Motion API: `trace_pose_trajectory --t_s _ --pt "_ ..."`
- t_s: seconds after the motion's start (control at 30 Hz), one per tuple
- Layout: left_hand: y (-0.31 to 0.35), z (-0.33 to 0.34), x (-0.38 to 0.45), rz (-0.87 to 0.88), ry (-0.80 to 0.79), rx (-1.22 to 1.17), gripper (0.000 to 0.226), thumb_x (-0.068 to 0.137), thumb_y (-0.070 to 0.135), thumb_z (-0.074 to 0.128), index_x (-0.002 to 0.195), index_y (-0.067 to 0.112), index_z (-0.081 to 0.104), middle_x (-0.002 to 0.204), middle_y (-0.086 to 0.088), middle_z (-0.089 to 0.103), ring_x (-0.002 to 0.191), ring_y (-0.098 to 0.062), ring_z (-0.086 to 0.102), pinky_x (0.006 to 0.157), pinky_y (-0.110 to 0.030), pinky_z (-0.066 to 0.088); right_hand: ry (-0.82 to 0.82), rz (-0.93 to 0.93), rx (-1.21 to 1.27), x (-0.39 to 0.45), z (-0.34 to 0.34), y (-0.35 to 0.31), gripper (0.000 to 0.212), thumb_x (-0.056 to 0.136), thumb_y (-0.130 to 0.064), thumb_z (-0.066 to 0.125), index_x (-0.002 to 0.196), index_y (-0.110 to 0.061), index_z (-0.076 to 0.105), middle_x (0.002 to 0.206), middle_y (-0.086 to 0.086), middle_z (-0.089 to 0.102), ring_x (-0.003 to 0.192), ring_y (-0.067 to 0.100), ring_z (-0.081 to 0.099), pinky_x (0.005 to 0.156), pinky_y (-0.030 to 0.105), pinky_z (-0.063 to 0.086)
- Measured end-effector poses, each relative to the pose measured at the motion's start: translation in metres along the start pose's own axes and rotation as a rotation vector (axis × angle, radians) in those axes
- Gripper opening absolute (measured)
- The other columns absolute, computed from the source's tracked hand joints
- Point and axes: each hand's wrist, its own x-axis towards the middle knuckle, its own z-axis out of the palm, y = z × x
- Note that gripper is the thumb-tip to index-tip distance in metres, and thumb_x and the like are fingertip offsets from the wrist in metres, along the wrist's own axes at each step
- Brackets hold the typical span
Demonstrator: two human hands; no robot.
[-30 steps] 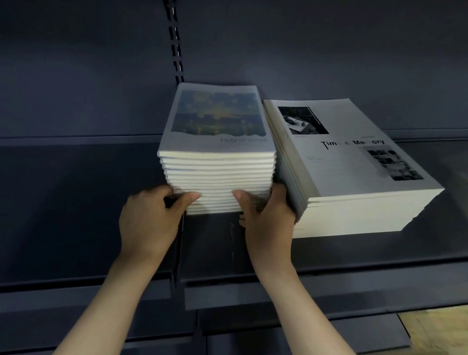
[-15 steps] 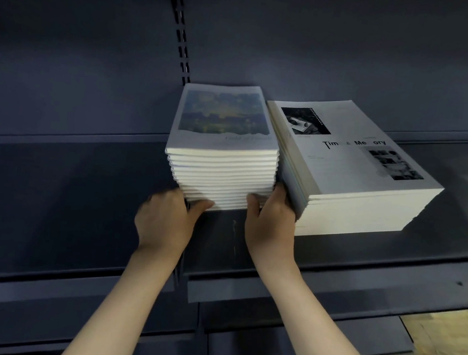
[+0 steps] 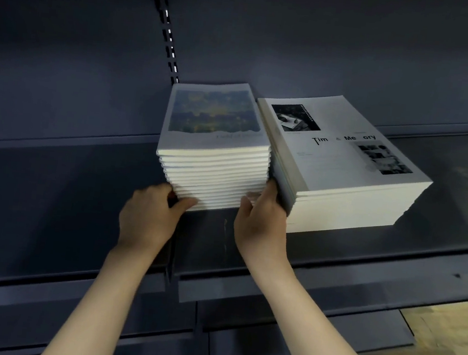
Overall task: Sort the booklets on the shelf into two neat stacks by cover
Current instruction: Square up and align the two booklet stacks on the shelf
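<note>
Both hands [image 3: 147, 220] gripping painted-cover stack [image 3: 214, 160]

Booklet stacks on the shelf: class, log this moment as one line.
left hand: on painted-cover stack lower left corner | right hand: between it and Time & Memory stack | both stacks on shelf

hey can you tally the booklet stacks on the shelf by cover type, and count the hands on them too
Stack with the painted blue and yellow cover: 1
Stack with the white black-and-white photo cover: 1
Hands, the left hand and right hand, both at the painted stack's base: 2
Total: 4
</note>
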Motion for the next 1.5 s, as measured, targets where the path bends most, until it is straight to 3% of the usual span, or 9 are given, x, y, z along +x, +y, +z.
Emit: trace_pose_trajectory --t_s 0.13,0.33,0.63,0.77,1.03,1.2,1.33,1.4,1.5 --pt "0.002 -0.003 0.002 0.0 0.003 0.02 0.036 0.082 0.043 0.065 0.059 0.017 0.055 0.06 0.003 0.056 0.061 -0.018 0.052 0.046 -0.024 0.028 -0.14 -0.002 -0.166 -0.017 -0.012 0.0 0.059 0.098 -0.017 0.041 0.149 -0.005 0.013 0.145 0.011 0.039 0.126 0.023 0.047 0.094 0.026 0.042" --pt "0.007 -0.001 -0.006 0.0 0.051 0.109 0.038 0.083 0.048 0.061 0.068 0.013 0.061 0.073 -0.006 0.067 0.07 -0.028 0.061 0.052 -0.027 0.033 -0.32 -0.02 -0.446 -0.025 -0.02 -0.004 0.024 0.097 -0.008 0.038 0.119 -0.007 0.048 0.123 0.007 0.05 0.102 0.025 0.058 0.049 0.02 0.025" --pt "0.025 -0.033 0.0 -0.056 -0.008 -0.156 0.07 0.064 0.067 0.061 0.115 0.019 0.057 0.107 0.005 0.065 0.096 -0.016 0.06 0.076 -0.027 0.046 -0.307 -0.084 -0.477 0.003 -0.025 -0.017 0.052 0.094 -0.009 0.049 0.141 0.001 0.031 0.136 0.012 0.045 0.117 0.023 0.054 0.089 0.027 0.046" --pt "0.042 -0.046 0.005 0.007 -0.052 -0.441 0.06 0.068 0.063 0.048 0.122 0.036 0.048 0.096 0.034 0.051 0.085 0.02 0.047 0.069 0.0 0.032 -0.338 -0.067 -0.537 0.011 -0.023 -0.02 0.047 0.093 -0.009 0.052 0.136 0.002 0.036 0.132 0.014 0.049 0.117 0.024 0.055 0.09 0.029 0.048" --pt "0.042 -0.045 0.011 0.055 -0.079 -0.432 0.066 0.067 0.062 0.053 0.127 0.035 0.049 0.093 0.039 0.048 0.079 0.027 0.044 0.063 0.008 0.033 -0.34 -0.104 -0.665 0.018 -0.011 -0.019 0.035 0.094 -0.006 0.051 0.127 0.004 0.044 0.126 0.017 0.051 0.111 0.027 0.057 0.086 0.035 0.054" --pt "0.028 -0.041 0.009 0.013 -0.193 -0.672 0.075 0.066 0.084 0.043 0.128 0.043 0.048 0.116 0.031 0.057 0.106 0.021 0.049 0.093 -0.011 0.036 -0.355 -0.09 -0.541 0.008 -0.027 -0.028 0.027 0.094 -0.007 0.046 0.119 0.004 0.05 0.124 0.017 0.051 0.111 0.029 0.054 0.08 0.029 0.047" --pt "0.024 -0.025 0.011 -0.2 -0.21 -1.172 0.078 0.085 0.072 0.005 0.139 0.027 0.039 0.136 0.011 0.051 0.125 -0.001 0.044 0.114 -0.027 0.022 0.162 -0.521 -0.358 -0.007 -0.033 -0.04 0.015 0.08 -0.002 0.055 0.093 -0.001 0.063 0.094 0.014 0.061 0.085 0.031 0.061 0.061 0.032 0.046" --pt "0.027 -0.021 0.014 -0.251 -0.188 -1.23 0.079 0.089 0.066 -0.001 0.143 0.022 0.035 0.142 0.005 0.046 0.128 -0.005 0.043 0.115 -0.027 0.021 0.48 -0.731 -0.263 -0.001 -0.025 -0.043 0.018 0.08 -0.007 0.062 0.097 -0.002 0.068 0.097 0.016 0.064 0.089 0.032 0.059 0.072 0.036 0.048" --pt "0.027 -0.019 0.019 -0.243 -0.182 -1.241 0.077 0.089 0.066 0.0 0.141 0.023 0.038 0.139 0.004 0.05 0.127 -0.007 0.045 0.116 -0.03 0.023 0.529 -0.853 -0.365 0.021 -0.014 -0.049 0.038 0.093 -0.027 0.051 0.121 -0.003 0.059 0.128 0.017 0.058 0.121 0.03 0.042 0.103 0.043 0.033"
